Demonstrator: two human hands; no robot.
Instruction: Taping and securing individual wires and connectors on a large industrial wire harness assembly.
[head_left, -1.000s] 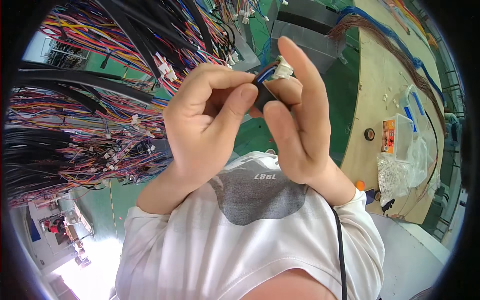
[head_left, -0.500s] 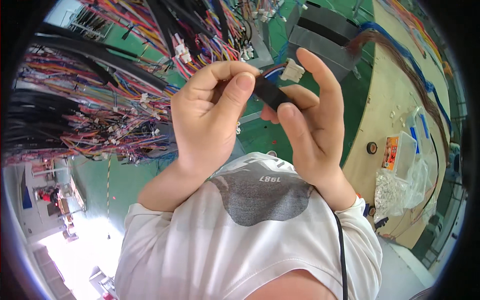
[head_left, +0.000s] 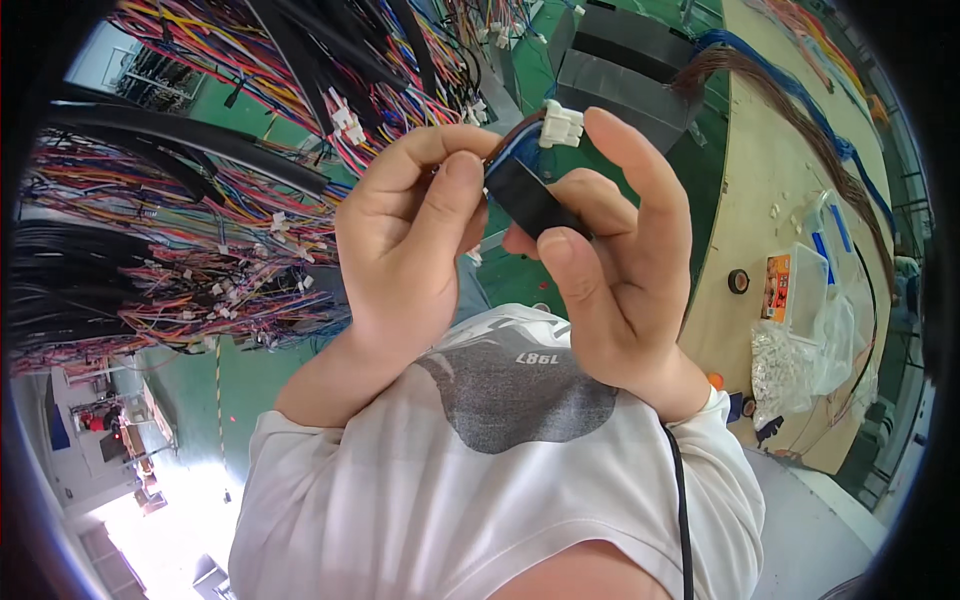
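In front of my chest, my left hand (head_left: 410, 215) is closed in a pinch on a few thin wires (head_left: 517, 138), brown and blue among them. These wires bend up to a white plug connector (head_left: 563, 125), which sits free between my two hands. A flat black strip that looks like tape (head_left: 535, 198) slants from my left fingertips down to my right hand (head_left: 630, 250). My right thumb and fingers are closed on its lower end, while the right index finger stretches up beside the connector without touching it.
Thick bundles of coloured wires (head_left: 190, 240) and black sleeves (head_left: 200, 135) hang at the left. A grey box (head_left: 625, 80) stands ahead. On the wooden table (head_left: 735, 225) at the right are a tape roll (head_left: 738, 281), a clear plastic box (head_left: 808, 290) and a bag of small white parts (head_left: 785, 370).
The connector has swung up and slightly left, and more of its wires show. The black strip shows broader between my hands. Both hands keep their hold.
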